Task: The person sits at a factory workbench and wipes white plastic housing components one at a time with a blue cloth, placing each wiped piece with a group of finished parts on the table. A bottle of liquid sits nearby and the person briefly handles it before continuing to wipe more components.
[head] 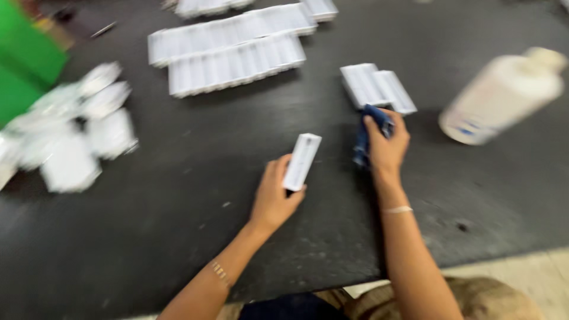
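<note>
My left hand point(272, 198) grips a long white rectangular piece point(301, 160) by its near end, holding it over the dark table point(195, 195). My right hand point(388, 145) is closed around a crumpled blue cloth point(367, 133), just in front of a small group of white pieces point(377, 87) lying side by side. The frame is blurred by motion.
Two long rows of white pieces point(234, 50) lie at the back centre. A heap of clear plastic bags point(74, 133) sits at the left beside a green bin point(24, 65). A white plastic bottle point(504, 95) lies at the right. The table's front edge runs near my lap.
</note>
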